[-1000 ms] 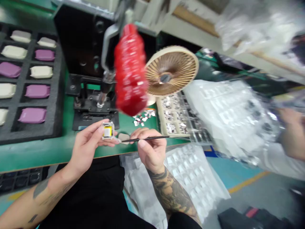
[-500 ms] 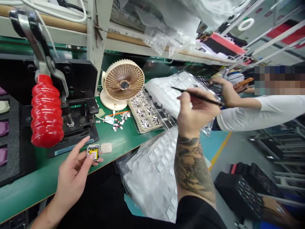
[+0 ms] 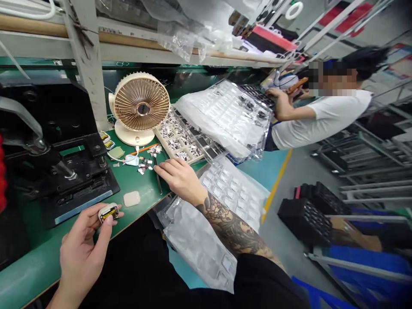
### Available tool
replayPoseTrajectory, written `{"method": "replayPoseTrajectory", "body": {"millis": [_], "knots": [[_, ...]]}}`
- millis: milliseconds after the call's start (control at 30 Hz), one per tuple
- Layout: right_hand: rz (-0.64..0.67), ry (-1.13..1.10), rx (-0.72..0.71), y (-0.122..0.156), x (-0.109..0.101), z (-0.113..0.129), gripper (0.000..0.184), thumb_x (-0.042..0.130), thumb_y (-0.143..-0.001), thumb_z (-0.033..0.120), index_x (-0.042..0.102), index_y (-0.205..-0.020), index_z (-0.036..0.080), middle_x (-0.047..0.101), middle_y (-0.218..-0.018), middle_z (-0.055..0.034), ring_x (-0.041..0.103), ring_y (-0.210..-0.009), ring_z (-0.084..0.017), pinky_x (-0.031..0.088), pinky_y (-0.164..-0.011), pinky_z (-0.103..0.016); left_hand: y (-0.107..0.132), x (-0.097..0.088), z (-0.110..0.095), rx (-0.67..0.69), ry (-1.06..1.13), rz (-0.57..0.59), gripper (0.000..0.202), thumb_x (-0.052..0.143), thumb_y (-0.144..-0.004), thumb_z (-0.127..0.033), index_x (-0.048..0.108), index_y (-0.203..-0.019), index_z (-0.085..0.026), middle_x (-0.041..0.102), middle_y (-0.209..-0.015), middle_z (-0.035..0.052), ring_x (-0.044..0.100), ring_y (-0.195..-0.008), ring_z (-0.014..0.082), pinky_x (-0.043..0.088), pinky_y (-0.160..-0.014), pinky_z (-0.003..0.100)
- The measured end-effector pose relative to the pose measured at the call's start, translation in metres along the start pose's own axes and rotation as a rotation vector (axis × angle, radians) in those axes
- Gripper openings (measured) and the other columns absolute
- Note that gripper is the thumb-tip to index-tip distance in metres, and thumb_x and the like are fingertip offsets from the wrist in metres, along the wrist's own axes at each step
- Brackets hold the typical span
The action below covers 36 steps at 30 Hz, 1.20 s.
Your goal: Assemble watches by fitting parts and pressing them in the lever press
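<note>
the left hand (image 3: 82, 253) is clenched around a small cream-cased part with a yellow label (image 3: 108, 213), pinched between thumb and fingers and held up just off the green workbench (image 3: 30, 274), well below and to the left of the desk fan (image 3: 140, 108). the right hand (image 3: 180, 178) is relaxed and palm down, below and to the right of the fan, its fingers stretched out, not closed around anything. its fingertips (image 3: 162, 165) lie at a slim black tool (image 3: 157, 182) on the bench, though the picture doesn't settle what kind of tool it is. a tattoo runs along the right forearm (image 3: 231, 225).

directly below the fan sits a small cream pad (image 3: 131, 198), with a scatter of tiny foil pieces (image 3: 144, 165) and an orange stick (image 3: 143, 149) nearer its base. left of the fan is a black hand press (image 3: 74, 180). just right of the fan, a beige tray (image 3: 175, 139) holds rows of small silvery parts, and a clear bag of white blister trays (image 3: 222, 116) lies beyond it — another (image 3: 196, 244) sits under the right forearm. further right of the fan, a co-worker (image 3: 322, 120) in a white t-shirt has one hand (image 3: 280, 103) at a black tray (image 3: 257, 94).
</note>
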State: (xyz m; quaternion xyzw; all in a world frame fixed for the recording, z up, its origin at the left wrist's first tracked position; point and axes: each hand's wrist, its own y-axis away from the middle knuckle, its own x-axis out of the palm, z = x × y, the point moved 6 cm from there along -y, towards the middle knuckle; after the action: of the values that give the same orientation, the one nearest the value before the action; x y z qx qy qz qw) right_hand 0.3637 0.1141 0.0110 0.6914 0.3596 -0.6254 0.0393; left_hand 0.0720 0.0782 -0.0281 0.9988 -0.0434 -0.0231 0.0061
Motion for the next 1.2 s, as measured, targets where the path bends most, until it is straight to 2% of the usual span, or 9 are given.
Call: {"method": "replayPoseTrajectory", "body": {"millis": [100, 233, 367, 467, 600, 767, 933, 1067, 1200], "knots": [[-0.096, -0.039, 0.250, 0.009, -0.015, -0.045, 0.026, 0.057, -0.112, 0.016, 0.077, -0.130, 0.019, 0.082, -0.115, -0.0097, 0.072, -0.105, -0.025, 0.056, -0.090, -0.041, -0.003, 0.000, 0.001, 0.013, 0.037, 0.029, 0.026, 0.079, -0.109, -0.036, 0.071, -0.130, -0.022, 0.088, -0.125, 0.0086, 0.087, -0.113, 0.0246, 0.074, -0.094, 0.032], [-0.063, -0.161, 0.563, 0.019, -0.023, -0.097, 0.019, 0.064, -0.108, 0.022, 0.080, -0.117, 0.021, 0.081, -0.115, -0.0114, 0.074, -0.108, -0.029, 0.059, -0.093, -0.044, -0.007, -0.001, 0.000, 0.014, 0.045, 0.042, 0.029, 0.079, -0.110, -0.037, 0.069, -0.133, -0.022, 0.088, -0.126, 0.0098, 0.089, -0.108, 0.0250, 0.074, -0.089, 0.032], [0.003, -0.379, 0.480, 0.004, -0.013, -0.080, 0.018, 0.064, -0.109, 0.025, 0.080, -0.118, 0.023, 0.082, -0.117, -0.0088, 0.075, -0.109, -0.026, 0.059, -0.099, -0.043, -0.008, -0.001, -0.002, -0.034, 0.047, 0.024, 0.040, 0.077, -0.111, -0.041, 0.067, -0.145, -0.022, 0.087, -0.130, 0.0113, 0.089, -0.106, 0.0256, 0.073, -0.087, 0.034], [0.071, -0.285, 0.393, -0.013, -0.002, -0.061, 0.023, 0.060, -0.111, 0.024, 0.079, -0.123, 0.023, 0.081, -0.123, -0.0097, 0.071, -0.115, -0.030, 0.055, -0.100, -0.047, -0.008, 0.000, -0.003, -0.027, 0.056, 0.025, 0.040, 0.077, -0.111, -0.041, 0.068, -0.144, -0.021, 0.087, -0.132, 0.0124, 0.088, -0.106, 0.0254, 0.072, -0.087, 0.033], [0.067, -0.116, 0.506, -0.021, 0.000, -0.087, 0.032, 0.055, -0.107, 0.018, 0.079, -0.128, 0.021, 0.079, -0.131, -0.0138, 0.068, -0.122, -0.035, 0.051, -0.100, -0.050, -0.007, 0.000, -0.004, -0.017, 0.058, 0.029, 0.038, 0.078, -0.111, -0.040, 0.067, -0.142, -0.022, 0.087, -0.131, 0.0126, 0.088, -0.105, 0.0253, 0.071, -0.087, 0.033], [0.185, -0.273, 0.525, -0.021, 0.002, -0.126, 0.027, 0.061, -0.101, 0.017, 0.081, -0.119, 0.020, 0.083, -0.114, -0.0113, 0.072, -0.107, -0.029, 0.053, -0.102, -0.046, -0.008, -0.001, -0.007, -0.038, 0.083, 0.038, 0.036, 0.078, -0.110, -0.041, 0.068, -0.139, -0.022, 0.088, -0.127, 0.0120, 0.089, -0.101, 0.0252, 0.071, -0.083, 0.032], [0.195, -0.228, 0.545, -0.034, 0.017, -0.124, 0.024, 0.066, -0.100, 0.021, 0.079, -0.120, 0.018, 0.082, -0.107, -0.0113, 0.070, -0.103, -0.029, 0.052, -0.098, -0.043, -0.010, -0.001, -0.009, -0.033, 0.078, 0.048, 0.037, 0.080, -0.109, -0.041, 0.068, -0.139, -0.022, 0.089, -0.124, 0.0111, 0.089, -0.098, 0.0248, 0.071, -0.081, 0.031], [0.224, -0.201, 0.581, -0.044, 0.033, -0.123, 0.027, 0.061, -0.093, 0.011, 0.080, -0.111, 0.017, 0.079, -0.098, -0.0107, 0.067, -0.096, -0.027, 0.049, -0.092, -0.039, -0.008, -0.001, -0.007, -0.046, 0.082, 0.040, 0.037, 0.079, -0.109, -0.041, 0.068, -0.138, -0.021, 0.088, -0.126, 0.0121, 0.089, -0.101, 0.0260, 0.072, -0.083, 0.032], [0.187, -0.223, 0.589, -0.040, 0.033, -0.123, 0.031, 0.056, -0.091, 0.009, 0.081, -0.109, 0.016, 0.077, -0.099, -0.0109, 0.066, -0.093, -0.025, 0.050, -0.091, -0.038, -0.010, -0.002, -0.006, -0.040, 0.139, 0.003, 0.035, 0.080, -0.109, -0.038, 0.065, -0.136, -0.021, 0.088, -0.128, 0.0137, 0.090, -0.106, 0.0288, 0.073, -0.085, 0.036]]}}
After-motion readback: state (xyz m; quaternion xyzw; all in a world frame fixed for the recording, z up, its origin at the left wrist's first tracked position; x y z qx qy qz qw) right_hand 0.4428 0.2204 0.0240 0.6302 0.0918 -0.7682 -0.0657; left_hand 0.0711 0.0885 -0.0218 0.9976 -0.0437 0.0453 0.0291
